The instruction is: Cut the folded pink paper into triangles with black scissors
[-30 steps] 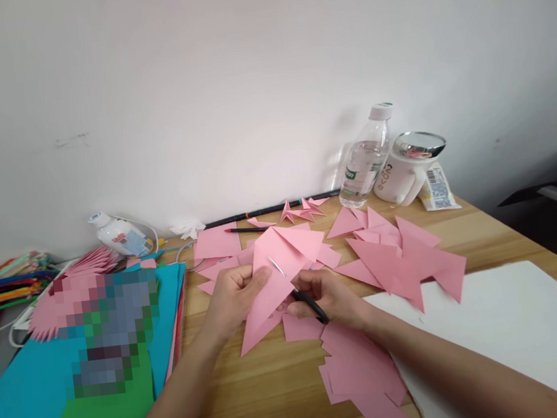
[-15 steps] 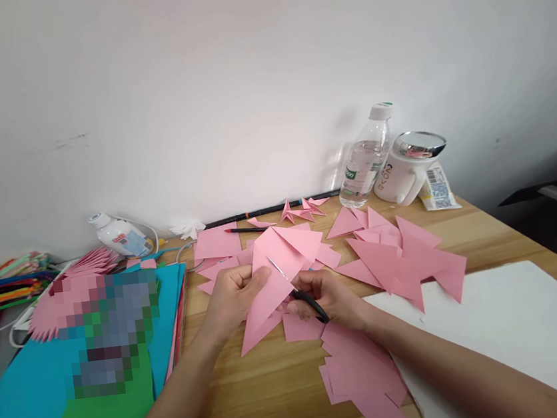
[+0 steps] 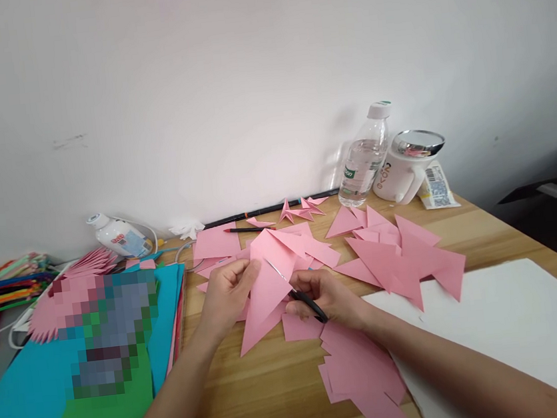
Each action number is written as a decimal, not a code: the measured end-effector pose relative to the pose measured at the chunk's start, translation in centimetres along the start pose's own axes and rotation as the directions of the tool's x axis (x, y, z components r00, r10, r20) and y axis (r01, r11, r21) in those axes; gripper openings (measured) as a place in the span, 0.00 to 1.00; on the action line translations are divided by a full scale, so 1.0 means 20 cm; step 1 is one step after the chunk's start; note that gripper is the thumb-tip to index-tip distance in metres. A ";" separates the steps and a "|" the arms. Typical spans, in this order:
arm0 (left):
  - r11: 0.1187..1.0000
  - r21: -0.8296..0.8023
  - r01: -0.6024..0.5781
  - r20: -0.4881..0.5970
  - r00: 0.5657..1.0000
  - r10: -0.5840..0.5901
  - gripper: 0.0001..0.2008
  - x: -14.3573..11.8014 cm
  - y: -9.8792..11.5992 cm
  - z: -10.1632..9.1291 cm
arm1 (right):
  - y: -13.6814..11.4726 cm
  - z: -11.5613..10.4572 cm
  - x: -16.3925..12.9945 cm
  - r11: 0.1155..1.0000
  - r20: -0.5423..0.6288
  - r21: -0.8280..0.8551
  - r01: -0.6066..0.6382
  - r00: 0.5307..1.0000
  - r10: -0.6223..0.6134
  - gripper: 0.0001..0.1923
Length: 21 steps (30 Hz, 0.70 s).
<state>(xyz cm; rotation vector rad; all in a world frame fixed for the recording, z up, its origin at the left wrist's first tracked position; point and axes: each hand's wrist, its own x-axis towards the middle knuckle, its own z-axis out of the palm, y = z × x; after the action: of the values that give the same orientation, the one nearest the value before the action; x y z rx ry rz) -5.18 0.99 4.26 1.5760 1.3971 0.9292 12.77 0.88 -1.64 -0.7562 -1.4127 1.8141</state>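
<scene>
My left hand pinches the left edge of a folded piece of pink paper, thumb on top. The paper is held over the middle of the table, its long point hanging down toward me. In my right hand are black-handled scissors, fingers wrapped round the handles. Their slim silver blades lie across the pink paper, pointing up and to the left; whether they are parted I cannot tell. Several pink scraps lie beneath and beside my hands.
Pink cut pieces lie to the right, near a white board. A water bottle and a white mug stand by the wall. Blue sheets cover the left, with a small white bottle behind. A dark pencil lies at the back.
My left hand has shifted slightly up and left along the paper's edge. The paper's upper right part has swung or dropped lower. The scissors stay nearly in place.
</scene>
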 end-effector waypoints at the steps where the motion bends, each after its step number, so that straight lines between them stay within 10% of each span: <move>1: 1.000 0.015 -0.006 -0.001 1.000 0.006 0.19 0.00 0.00 0.00 | 0.00 0.00 0.00 1.000 0.004 0.012 -0.012 1.000 0.012 0.18; 21: 1.000 -0.007 -0.030 0.043 0.999 0.031 0.20 -0.01 0.00 0.01 | 0.00 0.01 0.00 0.994 -0.033 0.091 -0.058 0.998 0.061 0.21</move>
<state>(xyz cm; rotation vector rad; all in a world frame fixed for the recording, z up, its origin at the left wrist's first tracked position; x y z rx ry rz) -4.99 0.85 4.17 1.6072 1.3424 0.9122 12.62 0.73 -1.67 -0.7881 -1.2887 1.8873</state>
